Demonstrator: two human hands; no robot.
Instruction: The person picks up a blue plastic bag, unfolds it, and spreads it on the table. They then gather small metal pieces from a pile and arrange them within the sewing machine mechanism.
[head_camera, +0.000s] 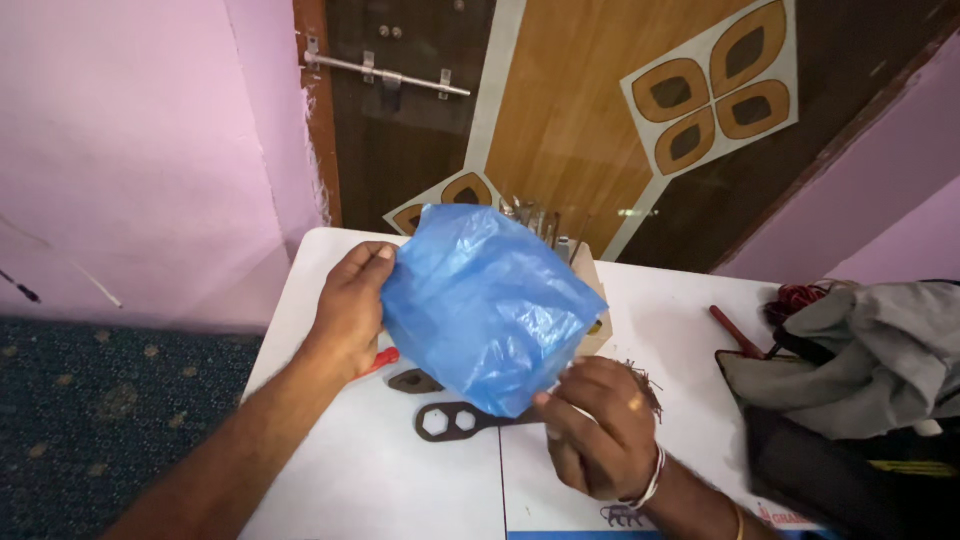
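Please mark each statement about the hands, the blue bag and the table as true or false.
1. Both hands hold the blue bag. True: the left hand grips its left edge and the right hand pinches its lower corner.
2. The bag lies flat on the table. False: it is held up above it.
3. A flat wrench lies on the table under the bag. True.
4. The table is black. False: it is white.
5. The right wrist wears a bracelet. True.
6. The door behind the table is pink. False: it is brown wood; the walls are pink.
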